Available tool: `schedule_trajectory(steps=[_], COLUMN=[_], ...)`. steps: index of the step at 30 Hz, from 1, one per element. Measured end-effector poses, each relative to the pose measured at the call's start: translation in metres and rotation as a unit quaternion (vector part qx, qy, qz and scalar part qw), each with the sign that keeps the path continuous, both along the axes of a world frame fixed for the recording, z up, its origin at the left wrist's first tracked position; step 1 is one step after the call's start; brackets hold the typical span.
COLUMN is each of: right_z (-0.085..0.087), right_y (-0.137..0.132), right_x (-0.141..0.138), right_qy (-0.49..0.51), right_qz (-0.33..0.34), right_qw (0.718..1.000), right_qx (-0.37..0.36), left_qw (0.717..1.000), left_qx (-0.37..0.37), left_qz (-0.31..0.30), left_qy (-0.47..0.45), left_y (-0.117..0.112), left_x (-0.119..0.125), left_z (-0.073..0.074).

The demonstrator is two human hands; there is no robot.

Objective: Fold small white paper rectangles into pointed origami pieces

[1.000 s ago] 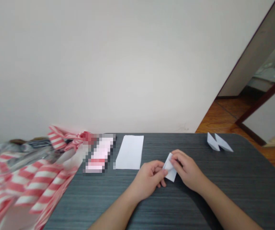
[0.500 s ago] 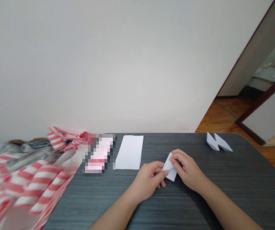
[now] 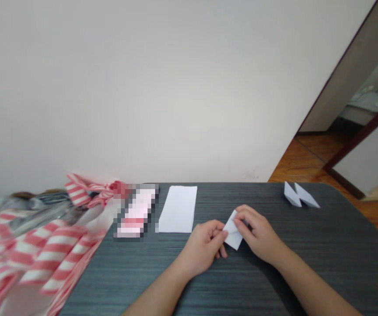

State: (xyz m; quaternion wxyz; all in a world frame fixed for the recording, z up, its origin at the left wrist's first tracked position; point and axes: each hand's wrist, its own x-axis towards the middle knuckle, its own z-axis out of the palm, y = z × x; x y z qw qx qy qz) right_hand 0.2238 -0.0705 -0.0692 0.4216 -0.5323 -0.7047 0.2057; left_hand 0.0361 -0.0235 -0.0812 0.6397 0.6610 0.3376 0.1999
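Both of my hands hold a small folded piece of white paper [image 3: 233, 235] just above the dark grey table [image 3: 307, 263]. My left hand [image 3: 205, 248] pinches its left edge with thumb and fingers. My right hand [image 3: 258, 235] grips its right side, fingers curled over the top. A flat white paper strip [image 3: 178, 209] lies on the table to the left of my hands. Two small folded paper pieces [image 3: 299, 195] stand near the far right corner.
A red and white striped bag [image 3: 37, 250] and some cloth cover the left end of the table. A blurred pink and white object [image 3: 136, 213] lies beside the paper strip. A plain wall rises behind the table; a wooden floor and doorway show at right.
The folded paper and my fingertips have shifted only slightly; my left thumb has edged a little over the paper. Everything else stays where it was.
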Motion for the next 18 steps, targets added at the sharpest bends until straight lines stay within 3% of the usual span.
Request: schedule_trajectory(steps=[5,10,18], right_z=[0.0003,0.0003,0.0027], right_y=[-0.002,-0.001,-0.0008], right_x=[0.0001,-0.0005,0.0004], right_qy=[0.008,0.016,0.029], right_qz=[0.008,-0.01,-0.006], right_qw=[1.0,1.0,1.0], right_qx=[-0.008,-0.006,-0.005], left_qw=[1.0,0.999,0.999], left_qx=[-0.007,-0.019,0.021], left_qz=[0.007,-0.023,-0.025], left_qy=[-0.008,-0.025,0.019], left_y=[0.0004,0.0005,0.0014], left_x=[0.0003,0.0005,-0.0026], left_z=[0.0003,0.0043,0.0045])
